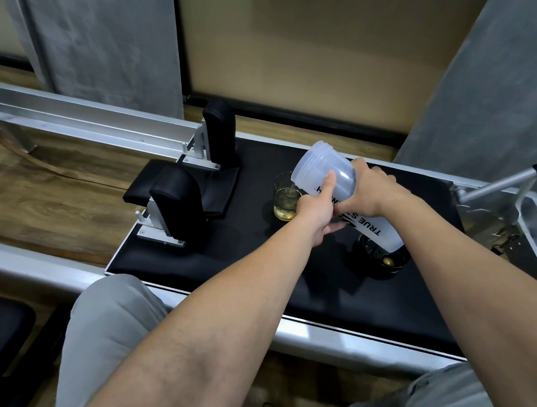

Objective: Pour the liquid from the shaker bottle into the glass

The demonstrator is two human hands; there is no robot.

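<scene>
A translucent white shaker bottle (pixel 320 169) with black lettering is tipped far over, its open threaded mouth pointing left and down over a clear glass (pixel 286 196). The glass stands on the black padded platform (pixel 221 264) and holds pale yellow liquid to about half its height. A thin stream runs from the bottle's rim into it. My left hand (pixel 318 208) grips the bottle from below, thumb up its side. My right hand (pixel 369 190) grips it from above, near its middle. The bottle's base points toward the lower right.
The black shaker lid (pixel 384 258) lies upside down on the pad just below the bottle's base. Two black padded shoulder rests (pixel 178 200) (pixel 220 132) stand left of the glass. Metal rails frame the platform; a metal bar (pixel 501 181) rises at the right. My knees are at the bottom.
</scene>
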